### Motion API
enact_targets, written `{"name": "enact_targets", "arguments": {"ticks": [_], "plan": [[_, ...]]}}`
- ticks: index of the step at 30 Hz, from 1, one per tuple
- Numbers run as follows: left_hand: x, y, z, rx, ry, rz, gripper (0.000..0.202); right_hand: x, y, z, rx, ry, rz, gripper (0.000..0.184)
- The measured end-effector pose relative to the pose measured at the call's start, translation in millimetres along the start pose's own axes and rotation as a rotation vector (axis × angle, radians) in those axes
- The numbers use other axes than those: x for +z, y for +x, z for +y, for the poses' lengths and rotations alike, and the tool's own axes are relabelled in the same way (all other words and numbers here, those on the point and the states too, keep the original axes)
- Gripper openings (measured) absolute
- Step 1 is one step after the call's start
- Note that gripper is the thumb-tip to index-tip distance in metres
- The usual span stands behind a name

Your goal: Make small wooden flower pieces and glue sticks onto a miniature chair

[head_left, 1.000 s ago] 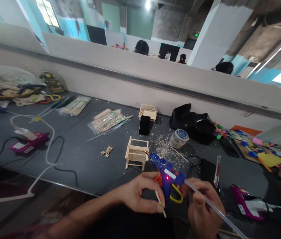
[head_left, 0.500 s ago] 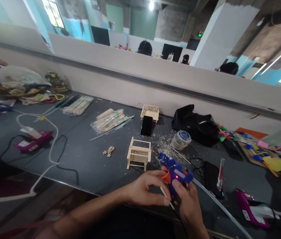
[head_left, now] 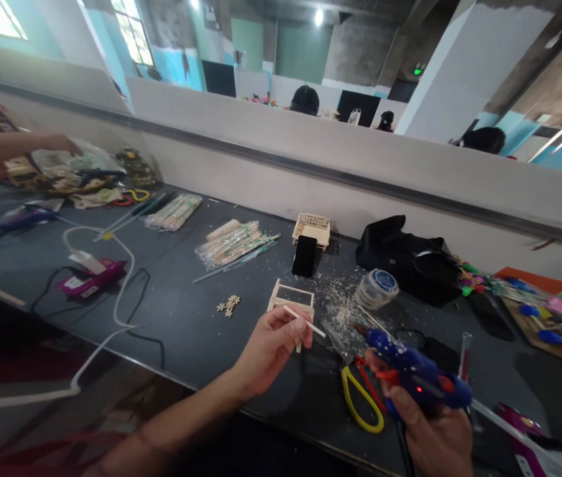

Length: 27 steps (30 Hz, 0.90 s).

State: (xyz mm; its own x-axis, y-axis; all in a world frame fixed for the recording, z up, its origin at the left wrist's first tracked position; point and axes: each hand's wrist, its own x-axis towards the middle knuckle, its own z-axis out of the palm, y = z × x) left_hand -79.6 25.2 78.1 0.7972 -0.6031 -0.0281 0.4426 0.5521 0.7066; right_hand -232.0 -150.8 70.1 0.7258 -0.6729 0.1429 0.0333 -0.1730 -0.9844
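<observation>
Between thumb and fingers, my left hand pinches a short, thin wooden stick. Behind that hand stands a small wooden stick-built chair, partly covered by the fingers. My right hand is wrapped round the handle of a blue glue gun, its red light lit and its nozzle pointing up and left. A pair of scissors with yellow and red handles lies on the table between my hands. Small flower-shaped wooden pieces lie to the left of the chair.
A black phone leans against another small wooden piece of furniture. Sawdust surrounds a clear tub, with a black bag behind. Packs of sticks and a purple power strip lie left. Another person's arm reaches in far left.
My hands have moved apart: the left rose with the stick to the front of the chair, and the right carried the glue gun rightward. The scissors, previously hidden, now show.
</observation>
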Motion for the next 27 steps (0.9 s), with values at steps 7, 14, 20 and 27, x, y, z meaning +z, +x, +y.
{"name": "enact_targets", "arguments": {"ticks": [7,14,20,27], "plan": [[4.9,-2.3,2.1,-0.058,-0.123,0.021,0.025,14.8,-14.4,-6.9,-0.103,-0.146,0.054,0.038],[6.0,-1.2,1.4,-0.074,-0.166,0.02,0.024,17.0,-2.9,-15.0,-0.239,-0.165,-0.114,0.036],[6.3,-1.5,0.2,-0.085,-0.191,0.043,0.024,31.5,-13.6,-20.6,-0.156,-0.176,-0.002,0.045],[7.5,-1.6,0.8,-0.085,-0.2,0.046,0.025,37.0,-16.0,-26.1,-0.07,-0.101,0.031,0.046]]}}
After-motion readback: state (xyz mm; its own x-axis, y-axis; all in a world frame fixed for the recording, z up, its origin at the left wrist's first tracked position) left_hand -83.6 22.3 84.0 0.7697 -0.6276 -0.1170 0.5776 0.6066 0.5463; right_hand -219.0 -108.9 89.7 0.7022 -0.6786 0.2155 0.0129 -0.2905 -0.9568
